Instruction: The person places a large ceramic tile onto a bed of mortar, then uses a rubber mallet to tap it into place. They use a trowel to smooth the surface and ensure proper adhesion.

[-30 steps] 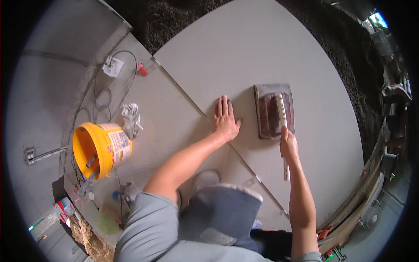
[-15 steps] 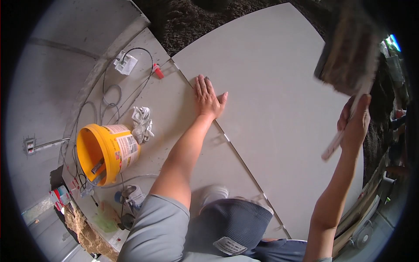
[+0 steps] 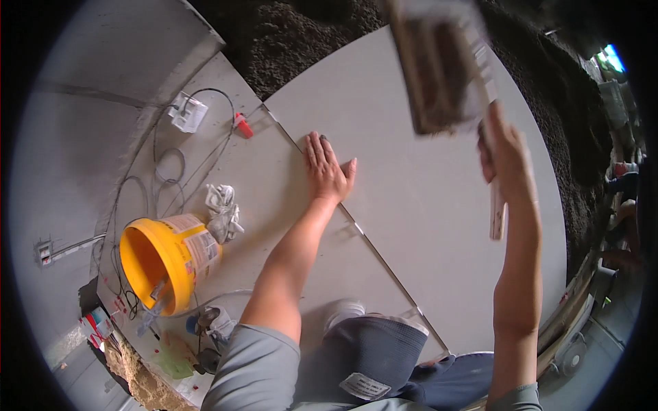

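Observation:
My left hand [image 3: 327,168] lies flat, fingers apart, on the large light grey tile [image 3: 418,226], just right of a seam holding small white clips [image 3: 358,227]. My right hand [image 3: 504,151] is closed round the pale handle of a tool [image 3: 445,75] with a dark, rectangular head, blurred at the top of the view over the tile's far part. My grey padded knee [image 3: 370,349] is low in the view, beside the seam.
At left: a yellow bucket [image 3: 151,264] with tools, white rag [image 3: 223,212], red object [image 3: 243,125], cables, white socket block [image 3: 188,113] and grey wall [image 3: 82,151]. Dark mortar [image 3: 301,48] borders the tile's far and right edges. Far right, another person [image 3: 624,226] is partly visible.
The tool was over the tile a second ago, swung up and rightward half a second ago, and has since moved left. My left hand has shifted left along the seam from its first position.

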The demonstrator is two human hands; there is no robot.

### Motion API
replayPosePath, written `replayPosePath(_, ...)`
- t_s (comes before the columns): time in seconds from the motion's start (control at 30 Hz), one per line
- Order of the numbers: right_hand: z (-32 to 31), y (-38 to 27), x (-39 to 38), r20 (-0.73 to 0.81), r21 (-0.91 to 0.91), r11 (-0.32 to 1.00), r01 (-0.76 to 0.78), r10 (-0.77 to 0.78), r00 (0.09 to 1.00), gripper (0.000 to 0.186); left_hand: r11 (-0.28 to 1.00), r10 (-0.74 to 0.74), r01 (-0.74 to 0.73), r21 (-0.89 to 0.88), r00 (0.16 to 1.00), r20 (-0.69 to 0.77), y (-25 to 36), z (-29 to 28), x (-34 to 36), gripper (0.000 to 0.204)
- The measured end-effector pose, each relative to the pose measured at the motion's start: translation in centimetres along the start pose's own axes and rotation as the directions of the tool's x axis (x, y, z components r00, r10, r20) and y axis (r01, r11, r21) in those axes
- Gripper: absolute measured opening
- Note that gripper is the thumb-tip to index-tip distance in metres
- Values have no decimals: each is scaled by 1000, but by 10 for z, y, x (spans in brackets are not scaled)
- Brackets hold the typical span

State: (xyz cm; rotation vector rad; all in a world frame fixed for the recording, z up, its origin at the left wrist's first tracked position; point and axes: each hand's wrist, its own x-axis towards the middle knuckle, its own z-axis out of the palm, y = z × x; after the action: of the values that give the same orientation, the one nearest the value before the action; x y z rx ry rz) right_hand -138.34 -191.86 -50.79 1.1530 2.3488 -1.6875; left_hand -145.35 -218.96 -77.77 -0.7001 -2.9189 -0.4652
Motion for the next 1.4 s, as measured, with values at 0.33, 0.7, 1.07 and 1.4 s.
replayPosePath(0.33, 45, 139, 10, -8, -295, 910, -290, 301, 953, 73, 997, 52, -57, -51, 994, -93, 15, -1, 26, 83)
replayPosePath(0.7, -101, 58, -98, -269, -87, 933, 350, -360, 893, 56, 969, 194, -166, 183, 970, -146, -18, 25, 7, 87)
replayPosePath(1.07, -131, 359, -221, -319, -243, 869, -431, 348, 881, 77, 958, 98, -103, 267, 995, 34, 22, 41, 3, 91)
replayPosePath(1.4, -252, 229, -281, -476, -20, 998, 64, -65, 877, 63, 784, 301, -535, 316, 772, 559, 94, -3, -39, 104)
